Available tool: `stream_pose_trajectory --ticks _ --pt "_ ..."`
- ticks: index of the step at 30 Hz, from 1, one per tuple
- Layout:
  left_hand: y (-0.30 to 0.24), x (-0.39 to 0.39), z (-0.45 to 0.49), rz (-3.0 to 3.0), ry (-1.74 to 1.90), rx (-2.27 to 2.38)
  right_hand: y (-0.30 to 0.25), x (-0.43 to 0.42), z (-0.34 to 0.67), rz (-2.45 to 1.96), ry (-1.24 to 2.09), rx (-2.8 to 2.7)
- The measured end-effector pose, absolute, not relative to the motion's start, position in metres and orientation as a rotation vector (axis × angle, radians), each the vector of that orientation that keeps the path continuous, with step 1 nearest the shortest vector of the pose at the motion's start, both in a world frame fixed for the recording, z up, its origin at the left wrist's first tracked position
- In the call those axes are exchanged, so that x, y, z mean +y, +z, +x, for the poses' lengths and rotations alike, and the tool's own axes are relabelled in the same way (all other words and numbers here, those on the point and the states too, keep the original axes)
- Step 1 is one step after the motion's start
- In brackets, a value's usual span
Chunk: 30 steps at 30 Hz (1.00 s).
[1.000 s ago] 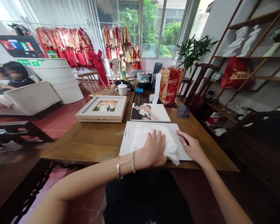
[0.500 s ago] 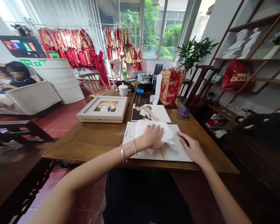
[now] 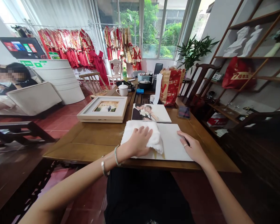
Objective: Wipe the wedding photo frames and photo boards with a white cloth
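My left hand (image 3: 140, 141) holds a folded white towel (image 3: 157, 143) pressed down on a white panel (image 3: 172, 141), its fingers spread over the cloth. Part of the panel is hidden under the towel; brownish-yellow marks show by its near edge. At the panel's right edge, my right hand (image 3: 193, 150) grips the side, with a dark strip visible between its fingers. Just behind the panel lies a printed wedding photo (image 3: 151, 112) of a couple. To the left is a pale wooden picture frame (image 3: 86, 112) with a small matted picture.
Beyond the photo stand a red-and-tan paper bag (image 3: 172, 85) and a white lidded cup (image 3: 123, 90). A phone (image 3: 183, 112) is near the right side of the wooden table (image 3: 84, 141). Shelves rise at right; people sit on a sofa (image 3: 35, 98) at left.
My left hand has slid the towel leftward across the panel, uncovering its middle, and its fingers are more spread. My right hand stays at the panel's right edge.
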<state>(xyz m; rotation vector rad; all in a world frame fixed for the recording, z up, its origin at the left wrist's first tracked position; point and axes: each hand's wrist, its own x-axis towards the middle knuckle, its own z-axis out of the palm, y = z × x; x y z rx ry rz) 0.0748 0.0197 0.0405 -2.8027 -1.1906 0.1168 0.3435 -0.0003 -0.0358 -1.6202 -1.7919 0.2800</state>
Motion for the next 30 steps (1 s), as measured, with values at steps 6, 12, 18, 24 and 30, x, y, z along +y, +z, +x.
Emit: stream_pose_trajectory --ticks 6,12,18,24,30 --pt "0.046 -0.051 0.065 -2.902 0.323 -1.115 -0.036 0.006 0.345 -1.606 0.265 -1.794" --pt "0.048 -0.035 0.065 -2.972 0.250 -1.131 -0.039 0.006 0.347 -1.574 0.240 -1.782" --pt "0.036 0.039 0.074 -2.920 0.034 -1.039 -0.039 -0.001 0.347 -1.580 0.256 -1.790" --pt "0.029 0.075 0.078 -2.896 -0.057 -1.083 -0.038 -0.004 0.347 -1.605 0.264 -1.796" --pt "0.037 0.041 0.066 -2.944 0.119 -1.110 -0.039 -0.001 0.347 -1.567 0.245 -1.785"
